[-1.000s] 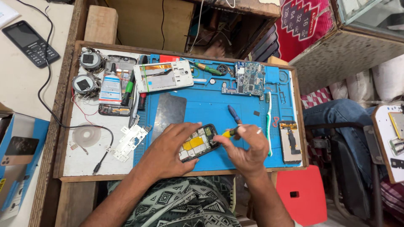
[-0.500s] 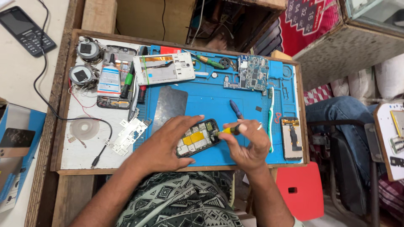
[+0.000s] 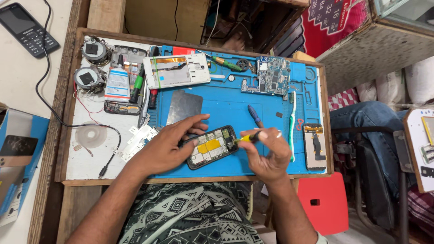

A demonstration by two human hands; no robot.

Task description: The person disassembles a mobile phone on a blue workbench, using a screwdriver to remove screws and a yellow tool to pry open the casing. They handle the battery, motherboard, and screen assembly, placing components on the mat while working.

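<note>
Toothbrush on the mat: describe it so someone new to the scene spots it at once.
Start at the blue work mat on the wooden tray. Go to its right side, just right of the right hand and left of the small phone frame. The toothbrush lies there lengthwise, pointing away from the person: the only long, thin white and green stick there, unlike the short dark blue screwdriver.

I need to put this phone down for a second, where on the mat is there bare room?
Bare mat lies between the metal plate and blue screwdriver, above the opened phone that the left hand steadies. A smaller patch sits below the right hand near the toothbrush. The top edge, around the circuit board and white frame, is crowded.
</note>
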